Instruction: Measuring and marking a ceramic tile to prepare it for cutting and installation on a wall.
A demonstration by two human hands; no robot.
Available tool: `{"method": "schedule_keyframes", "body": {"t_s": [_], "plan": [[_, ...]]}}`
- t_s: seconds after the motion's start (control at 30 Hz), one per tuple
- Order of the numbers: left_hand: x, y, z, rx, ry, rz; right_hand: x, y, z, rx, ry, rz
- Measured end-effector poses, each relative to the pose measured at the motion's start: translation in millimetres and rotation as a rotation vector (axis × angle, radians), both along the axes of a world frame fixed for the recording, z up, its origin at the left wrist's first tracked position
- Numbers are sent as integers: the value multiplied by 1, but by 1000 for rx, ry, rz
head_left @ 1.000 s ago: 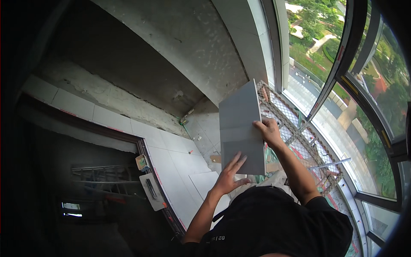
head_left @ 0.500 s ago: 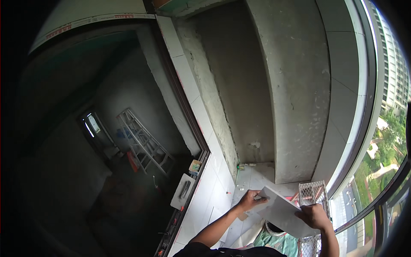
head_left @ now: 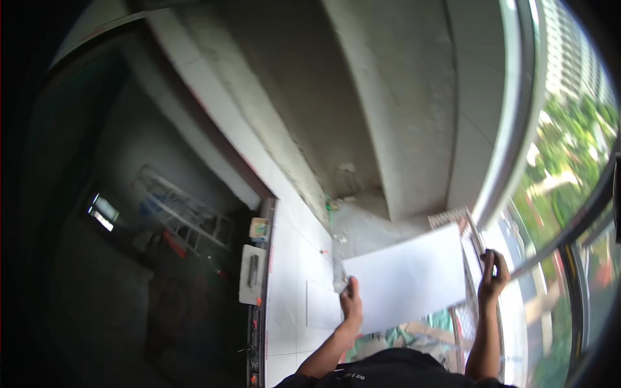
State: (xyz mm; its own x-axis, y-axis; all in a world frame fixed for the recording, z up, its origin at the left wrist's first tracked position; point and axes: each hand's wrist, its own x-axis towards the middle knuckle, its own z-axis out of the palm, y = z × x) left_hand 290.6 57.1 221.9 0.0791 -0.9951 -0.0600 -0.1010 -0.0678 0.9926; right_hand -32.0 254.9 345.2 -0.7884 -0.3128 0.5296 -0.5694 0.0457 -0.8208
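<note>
The person holds a large rectangular pale grey ceramic tile [head_left: 406,281] in front of the body, between both hands, above the white tiled floor [head_left: 284,284]. The left hand [head_left: 351,301] grips the left short edge of the tile, with the fingers curled around it and pressed against the edge. The right hand [head_left: 493,277] closes on the right short edge in the same way, thumb in front and the other fingers behind. The tile is tilted, its right end higher than its left end, and it touches nothing else.

Below it, at the edge of the floor next to the dark doorway, lies a flat grey plastering trowel [head_left: 251,275], and just beyond it a small coloured box [head_left: 259,228]. The rough grey cement wall [head_left: 388,116] rises behind, and a white metal grille [head_left: 469,258] stands by the curved window [head_left: 569,194] on the right.

To carry such a plate well, I judge that both hands should stay opposite each other on the short edges, so the weight is shared. The corners should be kept away from the wall and the grille, because a ceramic corner chips easily.
</note>
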Motion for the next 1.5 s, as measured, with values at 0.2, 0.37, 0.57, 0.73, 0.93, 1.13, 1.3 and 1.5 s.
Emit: {"method": "schedule_keyframes", "body": {"t_s": [0.2,0.37,0.57,0.73,0.93,1.13,1.3,1.5], "plan": [[-26,3,-48,476,411,-28,-1,96,-171,-51,-814,-58],[-84,29,-144,627,444,-52,65,170,-251,24,-1369,133],[-194,67,-232,762,396,-31,50,113,-343,-236,-1488,174],[-288,97,-287,793,187,49,-4,78,-432,279,-1057,-140],[-370,98,-353,814,142,76,-58,115,-466,316,-1163,-203],[-398,90,-404,827,118,118,-1,233,-503,439,-1236,-152],[-414,104,-419,780,104,94,58,270,-503,445,-1408,-192],[-401,99,-425,773,258,41,98,263,-506,415,-1510,-178]]}}
